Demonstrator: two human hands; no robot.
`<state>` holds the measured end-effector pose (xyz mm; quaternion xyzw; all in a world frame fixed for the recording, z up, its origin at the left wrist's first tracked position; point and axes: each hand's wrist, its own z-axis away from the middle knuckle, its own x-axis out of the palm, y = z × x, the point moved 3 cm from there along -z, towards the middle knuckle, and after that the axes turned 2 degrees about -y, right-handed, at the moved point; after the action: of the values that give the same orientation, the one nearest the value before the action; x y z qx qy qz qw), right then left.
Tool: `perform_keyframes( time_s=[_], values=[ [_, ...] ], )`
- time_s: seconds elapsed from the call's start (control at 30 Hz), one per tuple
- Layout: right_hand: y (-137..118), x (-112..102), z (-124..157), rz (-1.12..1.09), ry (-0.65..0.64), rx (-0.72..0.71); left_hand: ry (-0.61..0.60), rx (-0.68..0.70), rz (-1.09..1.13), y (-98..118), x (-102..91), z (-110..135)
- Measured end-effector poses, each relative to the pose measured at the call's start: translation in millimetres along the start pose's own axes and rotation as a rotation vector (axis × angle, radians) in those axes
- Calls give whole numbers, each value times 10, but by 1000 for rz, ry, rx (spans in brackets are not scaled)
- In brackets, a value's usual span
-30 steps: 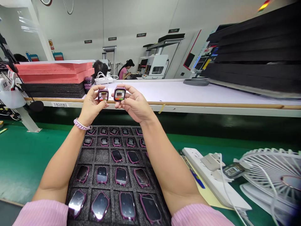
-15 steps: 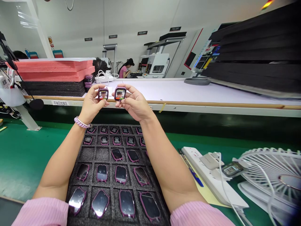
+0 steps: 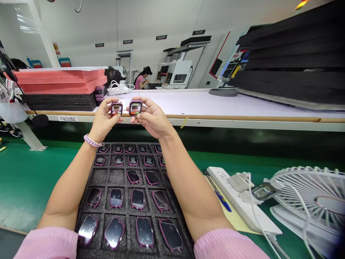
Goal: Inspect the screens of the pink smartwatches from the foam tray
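Observation:
My left hand [image 3: 104, 118] pinches a purple-framed smartwatch [image 3: 116, 109] by its edges, thumb below and fingers above. In my right hand [image 3: 153, 117] is a second smartwatch [image 3: 135, 108] of the same kind, a short gap to the right of the first. Both screens are lit, face me and show a camera-like picture. Under my forearms lies a black foam tray [image 3: 104, 212] with several purple smartwatches in its compartments. Its two far rows hold watches with white text on screen, while nearer ones, such as this watch [image 3: 145, 232], look dark. Two compartments at the third row's left hold no watch.
A white shelf [image 3: 172, 104] runs behind my hands. Pink foam sheets [image 3: 59, 81] stand on it at left, stacked black trays [image 3: 291, 72] at right. On the green bench at right are a power strip [image 3: 242, 201], cables and a white fan [image 3: 309, 198]. A person sits far behind.
The whole view has shifted slightly, so everything sits a little further left. Both hands keep the same hold on the two smartwatches.

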<state>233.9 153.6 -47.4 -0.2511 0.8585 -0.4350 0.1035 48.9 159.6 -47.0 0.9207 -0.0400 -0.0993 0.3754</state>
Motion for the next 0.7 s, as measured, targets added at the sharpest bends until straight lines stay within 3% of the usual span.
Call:
perform_keyframes(
  time_s=[0.37, 0.7],
  values=[
    [0, -4, 19, -17, 0, 14, -8, -33, 54, -27, 6, -3],
    [220, -154, -13, -47, 5, 27, -18, -27, 43, -59, -9, -9]
  ],
)
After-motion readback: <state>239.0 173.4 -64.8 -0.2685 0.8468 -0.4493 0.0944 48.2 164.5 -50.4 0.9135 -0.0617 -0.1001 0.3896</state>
